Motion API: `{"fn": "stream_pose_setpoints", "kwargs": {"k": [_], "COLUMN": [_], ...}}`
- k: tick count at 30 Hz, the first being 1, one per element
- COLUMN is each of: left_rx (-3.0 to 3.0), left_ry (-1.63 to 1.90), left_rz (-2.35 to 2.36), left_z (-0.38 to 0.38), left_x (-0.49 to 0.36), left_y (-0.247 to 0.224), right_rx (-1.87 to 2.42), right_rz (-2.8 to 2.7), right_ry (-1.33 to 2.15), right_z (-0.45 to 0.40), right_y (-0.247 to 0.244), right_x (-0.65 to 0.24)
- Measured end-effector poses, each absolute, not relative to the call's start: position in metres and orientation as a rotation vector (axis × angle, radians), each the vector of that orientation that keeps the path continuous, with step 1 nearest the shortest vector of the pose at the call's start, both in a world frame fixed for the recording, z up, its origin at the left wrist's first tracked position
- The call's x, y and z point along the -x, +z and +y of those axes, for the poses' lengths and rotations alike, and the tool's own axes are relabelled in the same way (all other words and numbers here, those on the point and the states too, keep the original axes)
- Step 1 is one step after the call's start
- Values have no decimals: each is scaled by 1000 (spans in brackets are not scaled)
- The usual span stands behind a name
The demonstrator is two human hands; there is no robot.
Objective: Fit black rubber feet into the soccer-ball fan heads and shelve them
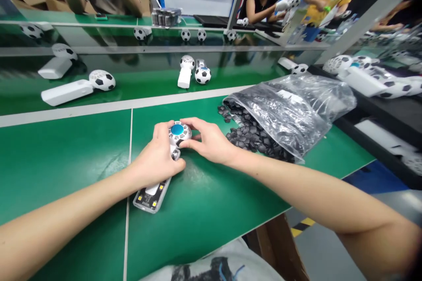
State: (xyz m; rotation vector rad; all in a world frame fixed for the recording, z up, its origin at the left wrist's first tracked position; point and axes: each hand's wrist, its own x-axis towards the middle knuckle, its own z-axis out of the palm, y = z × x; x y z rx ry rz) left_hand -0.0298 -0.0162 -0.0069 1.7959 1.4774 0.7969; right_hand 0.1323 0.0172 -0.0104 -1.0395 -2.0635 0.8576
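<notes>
While two white units (77, 91) with football-patterned ends lie at the far left, the nearer part of the surface (82, 162) carries the held device, roughly midway across. The left hand (154, 158) is curled over the neck and upper part of the clear-cased handle (153, 197), its fingertips against the left side of the round head (185, 135). That grip looks best suited to steadying; firm but light pressure, with the palm off the exposed circuit board, would suit the handle, whose near end appears to rest on the surface.

The head points away from the body, its blue disc (177, 129) facing up. Bracing it from both sides should stop it from rolling or twisting at the neck. The right hand (211, 140) has thumb and forefinger closed on the head's right side; even pressure from the finger pads, square to the shell, would likely serve better than a sideways push, which could make the fingers slip. The blue disc is best left uncovered so the rim can be watched.

Farther right, loose black pieces (247, 138) spill from a clear plastic bag (296, 105); the right forearm should pass them without dragging.
</notes>
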Motion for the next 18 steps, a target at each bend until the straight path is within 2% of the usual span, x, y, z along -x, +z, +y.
{"fn": "stream_pose_setpoints", "kwargs": {"k": [7, 18], "left_rx": [-1969, -2118], "left_ry": [594, 543], "left_rz": [1526, 1608], "left_z": [-15, -14], "left_x": [31, 29], "left_y": [-7, -11], "right_rx": [1077, 1092], "right_rz": [-2252, -2384], "right_ry": [709, 592], "right_z": [18, 19], "right_y": [3, 3], "right_x": [-129, -122]}}
